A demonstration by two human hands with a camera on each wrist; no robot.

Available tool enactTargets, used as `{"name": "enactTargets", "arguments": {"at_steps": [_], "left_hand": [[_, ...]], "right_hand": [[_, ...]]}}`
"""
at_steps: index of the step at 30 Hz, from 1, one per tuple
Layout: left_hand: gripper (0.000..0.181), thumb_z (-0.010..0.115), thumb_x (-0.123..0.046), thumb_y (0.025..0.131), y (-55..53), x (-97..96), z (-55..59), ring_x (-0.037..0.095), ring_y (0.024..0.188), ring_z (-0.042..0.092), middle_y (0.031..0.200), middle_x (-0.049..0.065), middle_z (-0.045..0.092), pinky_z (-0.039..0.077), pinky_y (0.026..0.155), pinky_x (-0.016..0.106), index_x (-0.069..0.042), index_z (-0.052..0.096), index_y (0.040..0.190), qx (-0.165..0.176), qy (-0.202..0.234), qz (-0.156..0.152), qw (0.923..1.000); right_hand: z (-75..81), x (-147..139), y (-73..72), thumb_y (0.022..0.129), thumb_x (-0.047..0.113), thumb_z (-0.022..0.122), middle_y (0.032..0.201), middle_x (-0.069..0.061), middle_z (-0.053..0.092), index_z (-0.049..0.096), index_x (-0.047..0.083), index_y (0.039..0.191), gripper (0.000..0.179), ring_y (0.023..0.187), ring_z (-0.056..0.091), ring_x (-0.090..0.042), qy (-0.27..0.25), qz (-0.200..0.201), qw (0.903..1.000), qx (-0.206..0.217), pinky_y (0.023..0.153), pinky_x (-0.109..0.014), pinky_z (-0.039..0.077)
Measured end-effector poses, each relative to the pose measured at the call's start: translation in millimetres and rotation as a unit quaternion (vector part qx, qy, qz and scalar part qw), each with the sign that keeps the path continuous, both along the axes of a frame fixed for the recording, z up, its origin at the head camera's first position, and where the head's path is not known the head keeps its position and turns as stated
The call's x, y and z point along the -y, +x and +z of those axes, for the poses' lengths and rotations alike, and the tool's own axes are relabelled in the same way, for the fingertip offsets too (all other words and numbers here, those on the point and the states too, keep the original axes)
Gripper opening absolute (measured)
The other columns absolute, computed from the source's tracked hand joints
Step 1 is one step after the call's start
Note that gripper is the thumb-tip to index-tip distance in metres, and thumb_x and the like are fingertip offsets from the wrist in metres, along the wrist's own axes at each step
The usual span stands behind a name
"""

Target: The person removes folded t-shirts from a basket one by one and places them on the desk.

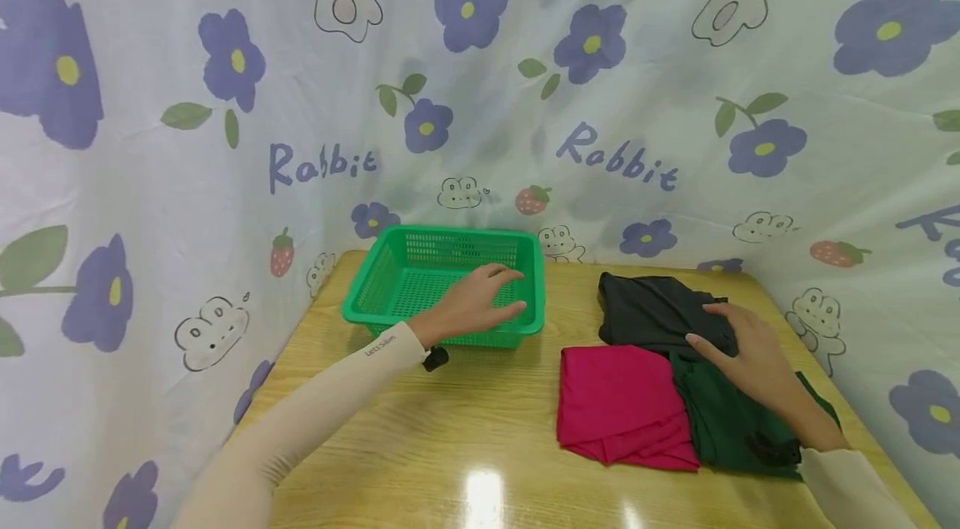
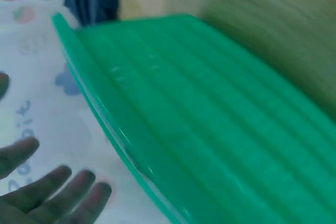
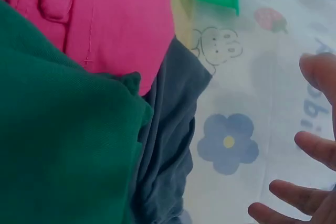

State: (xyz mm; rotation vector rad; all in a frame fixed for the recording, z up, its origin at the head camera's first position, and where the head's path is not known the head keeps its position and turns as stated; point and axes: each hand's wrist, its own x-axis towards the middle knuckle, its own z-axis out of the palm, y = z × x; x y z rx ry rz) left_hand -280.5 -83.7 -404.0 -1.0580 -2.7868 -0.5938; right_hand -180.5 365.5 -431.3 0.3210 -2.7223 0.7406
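A green plastic basket (image 1: 360, 311) with slotted sides stands toward the back left of the wooden table. My left hand (image 1: 474, 302) is over its front right part, thumb and fingers apart, holding nothing. On the right lie three pieces of folded cloth: a black one (image 1: 652, 308) at the back, a magenta one (image 1: 618, 404) in front, and a dark green one (image 1: 727, 412) beside it. Over the black and green cloths hovers my right hand (image 1: 757, 362), its fingers spread and nothing in them. The right wrist view shows the green cloth (image 3: 68, 129) closest to the camera.
A light curtain (image 1: 480, 96) printed with flowers and rabbits surrounds the table at the back and sides. Bare wood of the tabletop (image 1: 420, 437) shows in front of the basket. A small dark object (image 1: 435, 359) sits at my left wrist.
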Motion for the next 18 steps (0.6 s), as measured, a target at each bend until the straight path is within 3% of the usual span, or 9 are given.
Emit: {"name": "enactTargets", "arguments": {"at_steps": [3,8,12,18], "left_hand": [[0.077,0.048,-0.065,0.102,0.0,16.2,0.7,0.038,0.147,0.036,0.164,0.018,0.031,0.04,0.111,0.057,-0.018,0.035,0.162,-0.028,-0.058,0.026,0.9976],[0.089,0.039,-0.075,0.099,-3.6,38.8,-0.9,0.046,0.154,0.013,0.17,0.02,0.007,0.024,0.112,0.073,-0.02,0.019,0.167,-0.05,-0.118,0.074,0.9889],[0.095,0.037,-0.081,0.095,-4.2,56.6,-4.6,0.046,0.155,-0.002,0.171,0.018,0.0,0.014,0.111,0.078,-0.022,0.015,0.167,-0.055,-0.136,0.107,0.9835],[0.099,0.038,-0.082,0.094,1.6,79.5,-7.9,0.044,0.155,-0.009,0.171,0.019,-0.002,0.006,0.112,0.079,-0.021,0.013,0.167,-0.063,-0.149,0.124,0.979]], "right_hand": [[0.6,5,-1.4,0.094,0.042,0.076,0.152,-0.037,0.035,0.044,0.003,0.151,0.077,0.13,0.034,-0.065,0.031,0.002,0.9995,-0.009,0.096,-0.081,0.025],[3.0,16,-8.4,0.091,0.054,0.074,0.155,-0.034,0.033,0.041,0.007,0.154,0.085,0.132,0.034,-0.062,0.108,-0.002,0.9935,-0.034,0.098,-0.08,0.027],[3.9,24,-9.4,0.089,0.064,0.07,0.159,-0.032,0.028,0.038,0.011,0.157,0.091,0.136,0.03,-0.062,0.166,-0.007,0.9854,-0.037,0.101,-0.08,0.025],[5.5,26,-11.1,0.09,0.068,0.066,0.167,-0.028,0.014,0.03,0.013,0.162,0.098,0.148,0.011,-0.06,0.185,-0.003,0.9826,-0.019,0.114,-0.075,0.007]]}}
